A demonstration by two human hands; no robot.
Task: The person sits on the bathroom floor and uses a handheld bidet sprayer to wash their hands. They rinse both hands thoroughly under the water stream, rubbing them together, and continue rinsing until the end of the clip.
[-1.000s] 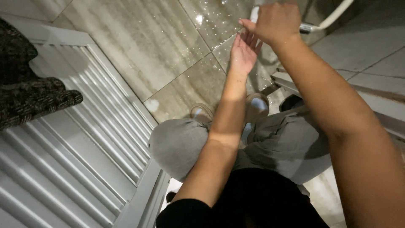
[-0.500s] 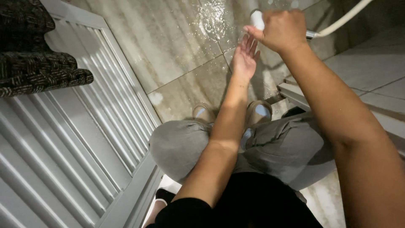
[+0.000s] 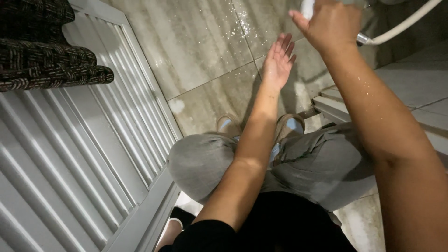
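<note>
wet floor tiles (image 3: 205, 42) below; left hand (image 3: 278, 59) spread flat, right hand (image 3: 330, 24) gripping sprayer (image 3: 306, 8).

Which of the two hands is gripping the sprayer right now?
The right hand, closed around the white sprayer head with its hose. The left hand is open, palm up, empty.

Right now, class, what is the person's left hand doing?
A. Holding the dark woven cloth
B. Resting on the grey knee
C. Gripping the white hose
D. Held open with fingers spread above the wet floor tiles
D: the left hand is open and empty, fingers spread above the wet floor tiles.
</note>
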